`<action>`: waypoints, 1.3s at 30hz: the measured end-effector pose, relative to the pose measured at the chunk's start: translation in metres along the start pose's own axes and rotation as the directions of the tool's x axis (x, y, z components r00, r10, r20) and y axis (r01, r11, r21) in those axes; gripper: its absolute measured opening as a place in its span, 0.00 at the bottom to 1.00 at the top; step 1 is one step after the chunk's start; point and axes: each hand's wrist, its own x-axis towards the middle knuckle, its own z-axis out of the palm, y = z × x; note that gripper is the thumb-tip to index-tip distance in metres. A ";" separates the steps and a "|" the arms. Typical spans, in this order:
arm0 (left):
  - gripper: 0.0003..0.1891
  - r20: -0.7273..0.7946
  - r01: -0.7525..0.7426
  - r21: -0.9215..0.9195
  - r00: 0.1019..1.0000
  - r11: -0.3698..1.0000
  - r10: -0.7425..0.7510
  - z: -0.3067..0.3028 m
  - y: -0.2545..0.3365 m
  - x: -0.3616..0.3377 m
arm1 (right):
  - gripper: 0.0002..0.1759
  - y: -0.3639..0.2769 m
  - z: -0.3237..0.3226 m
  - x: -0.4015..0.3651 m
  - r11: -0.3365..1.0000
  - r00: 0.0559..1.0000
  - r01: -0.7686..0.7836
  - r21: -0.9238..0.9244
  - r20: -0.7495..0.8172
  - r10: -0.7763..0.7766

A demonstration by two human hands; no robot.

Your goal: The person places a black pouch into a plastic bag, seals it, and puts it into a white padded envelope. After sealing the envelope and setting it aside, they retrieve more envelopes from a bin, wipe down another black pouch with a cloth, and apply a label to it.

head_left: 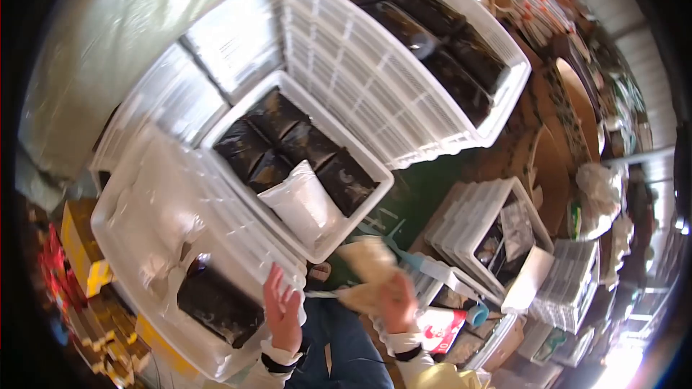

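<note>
My left hand (282, 311) is raised with its fingers apart, holding nothing, beside the rim of the near-left white crate (249, 277). In that crate, a dark wrapped pack (220, 301) lies next to clear plastic film (162, 194). My right hand (400, 304) is closed on a tan, floppy-looking piece (366, 258), too smeared by motion to name. Ahead of my hands, another white crate (375, 191) holds several dark wrapped packs (277, 115) and a white plastic pouch (303, 202), which lies at its near end.
A tall stack of white crates (360, 79) stands beyond, its top one filled with dark packs (407, 21). At right are smaller crates (461, 216), a blue-grey tape dispenser (432, 266) and a red-and-white box (441, 328). Yellow cartons (79, 245) sit at left.
</note>
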 end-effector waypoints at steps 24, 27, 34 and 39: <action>0.32 -0.476 0.640 0.392 0.755 0.661 -0.450 0.173 -0.323 0.283 | 0.21 0.174 0.229 0.331 0.908 0.919 0.300 -0.291 0.342 -0.194; 0.34 -0.496 0.720 0.324 0.682 0.614 -0.537 0.181 -0.313 0.291 | 0.25 0.186 0.256 0.345 0.895 0.944 0.175 -0.411 0.327 -0.035; 0.37 -0.551 0.765 0.315 0.629 0.561 -0.548 0.191 -0.301 0.296 | 0.33 0.176 0.273 0.355 0.733 0.941 0.184 -0.655 0.332 0.061; 0.40 -0.468 0.742 0.369 0.668 0.559 -0.578 0.180 -0.293 0.300 | 0.41 0.168 0.276 0.351 0.658 0.957 0.190 -0.728 0.286 0.040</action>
